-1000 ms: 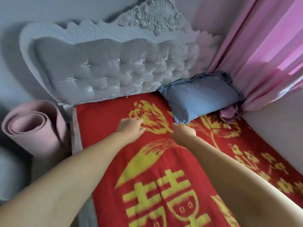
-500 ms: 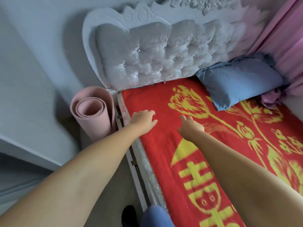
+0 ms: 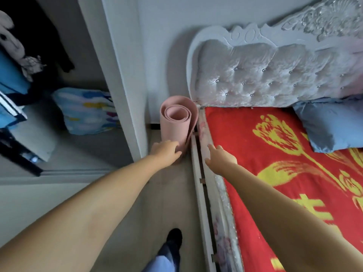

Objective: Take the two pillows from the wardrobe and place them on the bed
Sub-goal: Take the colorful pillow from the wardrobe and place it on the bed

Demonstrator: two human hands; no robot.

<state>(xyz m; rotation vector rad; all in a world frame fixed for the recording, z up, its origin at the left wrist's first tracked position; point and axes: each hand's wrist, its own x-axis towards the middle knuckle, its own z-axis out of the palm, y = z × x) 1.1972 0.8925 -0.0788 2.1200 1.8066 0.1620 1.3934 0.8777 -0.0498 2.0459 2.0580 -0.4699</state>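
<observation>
A blue pillow point(image 3: 332, 126) lies on the bed point(image 3: 245, 138), on the red and yellow blanket at the foot of the tufted headboard. In the open wardrobe point(image 3: 117, 75) on the left, a second pillow point(image 3: 88, 110) with a white, blue and yellow print rests on the lower shelf. My left hand point(image 3: 165, 152) hangs empty over the floor, in front of a pink roll. My right hand point(image 3: 220, 159) is above the bed's left edge, fingers spread, holding nothing.
A rolled pink mat point(image 3: 178, 122) stands between the wardrobe's side panel and the bed frame. Hanging clothes point(image 3: 13, 55) and blue fabric fill the wardrobe's upper left. My foot in a dark shoe point(image 3: 173, 239) stands on the narrow floor strip beside the bed.
My view has swung left from the bed toward the wardrobe. Both empty hands have drawn back from the blanket to the bed's left edge and the floor gap.
</observation>
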